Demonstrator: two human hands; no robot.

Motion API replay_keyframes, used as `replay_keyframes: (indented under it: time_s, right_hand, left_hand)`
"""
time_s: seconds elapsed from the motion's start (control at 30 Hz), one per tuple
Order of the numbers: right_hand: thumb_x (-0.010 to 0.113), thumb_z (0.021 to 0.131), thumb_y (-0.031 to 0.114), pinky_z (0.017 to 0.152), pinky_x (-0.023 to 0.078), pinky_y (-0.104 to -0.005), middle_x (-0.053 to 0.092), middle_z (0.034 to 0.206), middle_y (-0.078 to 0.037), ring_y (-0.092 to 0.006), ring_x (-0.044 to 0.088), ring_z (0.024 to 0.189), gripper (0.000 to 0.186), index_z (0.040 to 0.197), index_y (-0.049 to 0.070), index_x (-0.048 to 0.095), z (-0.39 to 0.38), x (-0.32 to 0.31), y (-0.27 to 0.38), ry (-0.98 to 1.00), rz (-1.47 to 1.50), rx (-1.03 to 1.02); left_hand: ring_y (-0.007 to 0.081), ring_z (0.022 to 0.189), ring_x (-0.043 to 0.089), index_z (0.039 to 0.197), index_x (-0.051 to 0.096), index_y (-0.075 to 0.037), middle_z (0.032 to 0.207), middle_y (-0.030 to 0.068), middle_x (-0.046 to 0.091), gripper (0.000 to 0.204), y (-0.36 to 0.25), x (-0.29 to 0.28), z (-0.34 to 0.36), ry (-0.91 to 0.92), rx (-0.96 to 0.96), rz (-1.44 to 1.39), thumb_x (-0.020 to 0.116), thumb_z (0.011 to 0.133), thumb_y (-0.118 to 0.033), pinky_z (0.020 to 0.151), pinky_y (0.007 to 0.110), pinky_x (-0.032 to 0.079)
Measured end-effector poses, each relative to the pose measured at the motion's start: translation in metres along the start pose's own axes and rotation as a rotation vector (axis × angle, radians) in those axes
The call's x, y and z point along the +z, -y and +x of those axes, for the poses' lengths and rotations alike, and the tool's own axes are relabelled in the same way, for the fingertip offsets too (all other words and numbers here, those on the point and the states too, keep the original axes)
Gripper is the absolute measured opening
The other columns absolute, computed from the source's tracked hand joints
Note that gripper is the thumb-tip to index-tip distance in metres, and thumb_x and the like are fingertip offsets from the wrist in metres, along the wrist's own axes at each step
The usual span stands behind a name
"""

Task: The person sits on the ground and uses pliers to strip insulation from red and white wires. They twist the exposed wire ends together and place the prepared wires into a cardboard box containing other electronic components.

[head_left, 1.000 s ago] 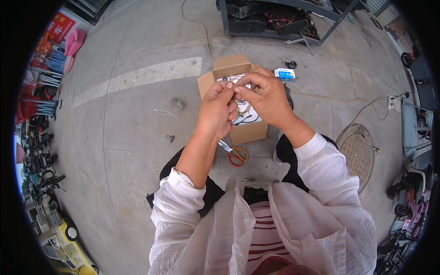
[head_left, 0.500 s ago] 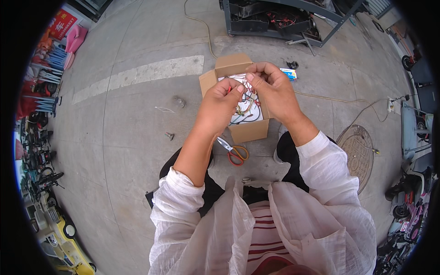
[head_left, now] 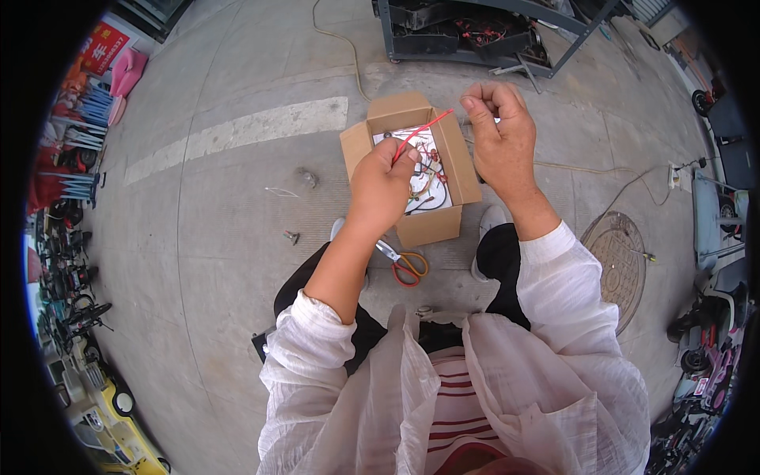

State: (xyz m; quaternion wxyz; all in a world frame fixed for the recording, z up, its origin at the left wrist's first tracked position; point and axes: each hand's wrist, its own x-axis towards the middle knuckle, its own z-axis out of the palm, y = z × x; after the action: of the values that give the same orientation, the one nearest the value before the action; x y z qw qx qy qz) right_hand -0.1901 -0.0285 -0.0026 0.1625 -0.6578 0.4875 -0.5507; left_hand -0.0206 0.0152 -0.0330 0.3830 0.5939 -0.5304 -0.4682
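Observation:
My left hand (head_left: pixel 382 184) is closed round a thin red wire (head_left: pixel 425 130) above a cardboard box. The wire's free end sticks out up and to the right, toward my right hand (head_left: pixel 504 131). That hand is raised just past the box's right flap, its fingers curled and thumb bent in; whatever it may pinch is too small to make out. Below, the open cardboard box (head_left: pixel 429 226) stands on the ground between my feet. Several coloured wires and small connectors (head_left: pixel 430 176) lie on white material inside it. Scissors (head_left: pixel 408 267) with red and yellow handles lie on the ground in front of the box.
A dark metal shelf cart (head_left: pixel 467 55) loaded with parts stands beyond the box. A pale cable (head_left: pixel 602 169) runs over the concrete at right, near a round manhole cover (head_left: pixel 621 269). Small scraps (head_left: pixel 291 237) lie to the left. Ride-on vehicles (head_left: pixel 119 400) line both sides.
My right hand has moved right and slightly up, apart from my left. The red wire now shows stretched out from my left hand, which stays nearly in place.

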Motion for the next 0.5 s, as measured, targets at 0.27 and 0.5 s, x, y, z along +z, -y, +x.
replay_keyframes:
  time_s: [0.27,0.5]
  right_hand:
    - [0.065,0.086,0.010,0.071,0.045,-0.0311,0.058,0.084,-0.008,-0.0198,0.055,0.077,0.012,0.089,-0.001,0.061,-0.005,-0.013,0.007,0.263,0.127,0.012]
    - [0.064,0.085,0.010,0.073,0.044,-0.0336,0.059,0.081,-0.009,-0.0220,0.055,0.078,0.012,0.085,-0.001,0.061,-0.010,-0.010,0.016,0.354,0.180,0.028]
  left_hand:
    - [0.0092,0.068,0.048,0.093,0.055,-0.004,0.074,-0.0021,0.050,0.019,0.020,-0.021,0.019,-0.330,-0.166,-0.280,0.051,0.099,-0.022,0.064,0.026,0.040]
    - [0.0132,0.063,0.054,0.092,0.050,-0.007,0.071,-0.0001,0.050,0.016,0.013,-0.042,0.032,-0.615,-0.069,-0.580,0.046,0.101,-0.019,0.058,0.026,0.044]
